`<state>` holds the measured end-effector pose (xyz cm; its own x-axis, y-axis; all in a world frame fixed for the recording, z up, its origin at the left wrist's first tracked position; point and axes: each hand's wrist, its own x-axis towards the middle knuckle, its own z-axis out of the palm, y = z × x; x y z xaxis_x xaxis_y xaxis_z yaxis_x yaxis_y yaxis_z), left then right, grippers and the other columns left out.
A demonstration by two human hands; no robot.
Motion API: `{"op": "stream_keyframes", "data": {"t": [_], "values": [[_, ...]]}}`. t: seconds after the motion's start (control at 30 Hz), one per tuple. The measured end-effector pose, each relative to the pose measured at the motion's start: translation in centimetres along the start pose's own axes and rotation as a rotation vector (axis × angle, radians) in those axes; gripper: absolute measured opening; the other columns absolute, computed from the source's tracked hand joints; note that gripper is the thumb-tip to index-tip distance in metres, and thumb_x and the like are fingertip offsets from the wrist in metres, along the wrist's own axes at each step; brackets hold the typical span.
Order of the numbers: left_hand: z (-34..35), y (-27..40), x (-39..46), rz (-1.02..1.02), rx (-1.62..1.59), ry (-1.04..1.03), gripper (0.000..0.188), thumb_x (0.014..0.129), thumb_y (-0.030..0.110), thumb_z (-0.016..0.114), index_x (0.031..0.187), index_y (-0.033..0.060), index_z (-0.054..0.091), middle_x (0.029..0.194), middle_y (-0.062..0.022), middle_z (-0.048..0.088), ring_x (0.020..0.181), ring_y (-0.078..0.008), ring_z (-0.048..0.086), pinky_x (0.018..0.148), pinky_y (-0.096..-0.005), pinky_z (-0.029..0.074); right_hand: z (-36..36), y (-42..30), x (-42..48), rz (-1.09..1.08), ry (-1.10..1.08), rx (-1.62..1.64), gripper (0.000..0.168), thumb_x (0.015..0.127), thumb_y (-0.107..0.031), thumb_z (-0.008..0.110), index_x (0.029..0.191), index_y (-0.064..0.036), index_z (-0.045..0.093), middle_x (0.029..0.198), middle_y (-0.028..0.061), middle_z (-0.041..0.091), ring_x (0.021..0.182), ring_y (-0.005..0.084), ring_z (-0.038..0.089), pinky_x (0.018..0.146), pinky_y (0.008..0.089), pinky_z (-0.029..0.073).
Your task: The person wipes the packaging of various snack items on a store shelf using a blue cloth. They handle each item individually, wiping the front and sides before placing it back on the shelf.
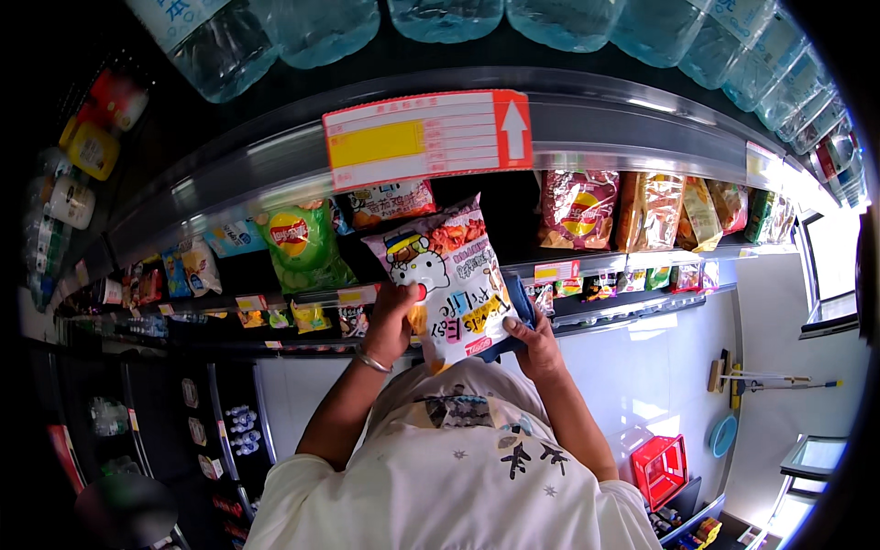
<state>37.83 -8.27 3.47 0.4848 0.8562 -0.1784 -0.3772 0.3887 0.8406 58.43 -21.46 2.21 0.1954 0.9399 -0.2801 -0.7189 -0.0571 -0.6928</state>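
Note:
Both my hands hold a white and purple snack bag (454, 289) in front of the shelf. The bag bears a cartoon cat, a picture of food and printed writing, which appears upside down. My left hand (390, 323), with a bangle at the wrist, grips the bag's left edge, thumb on the front. At its lower right, my right hand (536, 340) pinches the bag with the thumb on top. That hand also holds a dark blue cloth (520, 302), partly hidden behind the bag. A green Lay's bag (295, 244) stands on the shelf left of my hands.
Large water bottles (447, 20) line the shelf above, over a jutting price tag (426, 137). Right of a dark gap stand a maroon Lay's bag (577, 210) and an orange bag (650, 213). A red basket (660, 471) and a blue basin (722, 436) are on the right.

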Motion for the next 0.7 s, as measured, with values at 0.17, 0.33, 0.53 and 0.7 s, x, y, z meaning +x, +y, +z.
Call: {"op": "stream_keyframes", "data": {"t": [0.17,0.33,0.53,0.7], "values": [[-1.2,0.9,1.9,-0.101,-0.158,0.024,0.04,0.096,0.03,0.064,0.128,0.0075,0.054,0.116,-0.0061,0.063,0.102,-0.0179,0.064,0.087,-0.0355,0.053,-0.1,1.9,-1.9,0.142,0.043,0.015,0.062,0.077,-0.012,0.081,0.131,-0.004,0.052,0.113,0.0082,0.068,0.1,0.0207,0.067,0.088,0.0368,0.055],[-0.5,1.0,0.2,-0.187,-0.325,0.014,0.042,0.097,0.04,0.059,0.126,0.0093,0.057,0.117,-0.0045,0.065,0.106,-0.0173,0.063,0.09,-0.0351,0.052,-0.4,1.8,-2.7,0.194,0.027,0.102,0.062,0.077,-0.011,0.081,0.132,-0.004,0.052,0.116,0.008,0.067,0.103,0.0194,0.066,0.091,0.0363,0.053],[-1.7,0.1,0.5,-0.204,-0.375,-0.022,0.042,0.099,0.043,0.054,0.123,0.0091,0.058,0.117,-0.0068,0.066,0.106,-0.0199,0.064,0.091,-0.0374,0.052,-0.2,1.9,-3.2,0.181,-0.013,0.049,0.065,0.078,-0.006,0.079,0.137,-0.005,0.05,0.119,0.0069,0.066,0.106,0.0172,0.064,0.095,0.0339,0.051],[-1.3,2.0,1.5,-0.163,-0.314,0.057,0.032,0.099,0.039,0.055,0.111,0.0099,0.061,0.108,-0.0038,0.068,0.096,-0.0159,0.067,0.082,-0.0334,0.055,-0.7,2.3,-3.1,0.149,-0.025,-0.013,0.066,0.077,-0.005,0.081,0.136,-0.005,0.05,0.117,0.0059,0.067,0.106,0.0164,0.064,0.095,0.0336,0.05]]}}
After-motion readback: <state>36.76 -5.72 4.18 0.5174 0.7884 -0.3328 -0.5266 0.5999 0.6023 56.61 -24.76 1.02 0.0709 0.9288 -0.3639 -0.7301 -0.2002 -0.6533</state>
